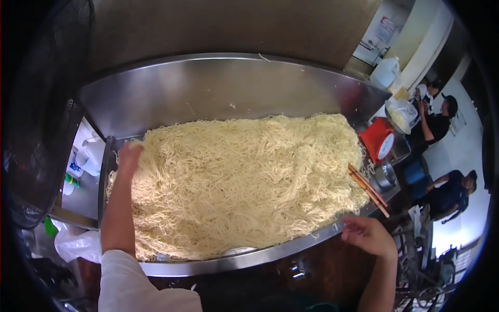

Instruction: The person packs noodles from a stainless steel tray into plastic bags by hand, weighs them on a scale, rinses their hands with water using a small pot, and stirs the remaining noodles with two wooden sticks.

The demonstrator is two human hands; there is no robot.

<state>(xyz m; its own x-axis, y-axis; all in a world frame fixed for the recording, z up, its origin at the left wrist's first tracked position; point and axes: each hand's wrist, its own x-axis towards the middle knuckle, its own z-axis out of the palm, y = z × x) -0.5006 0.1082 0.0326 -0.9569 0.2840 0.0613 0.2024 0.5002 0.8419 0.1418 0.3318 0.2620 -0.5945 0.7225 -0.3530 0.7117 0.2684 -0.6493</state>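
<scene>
A wide, thick bed of pale yellow noodles [244, 177] covers the bottom of a stainless steel tray [208, 93] with a high back wall. At the left end, my left hand [130, 157] is closed on a bunch of noodles, some of which show by the fingertips. My right hand [368, 235] hovers beside the front rim at the right, fingers loosely bent and apart, holding nothing. Above it, a pair of thick wooden sticks [368, 190] rests across the tray's right corner, their tips touching the noodles.
A red scale [378, 140] and a metal bowl [385, 175] stand at the right end. White containers [92, 156] and a plastic bag [78, 243] are on the left. A dark mesh fan guard [39, 119] is close at far left. Several people [449, 195] are in the right background.
</scene>
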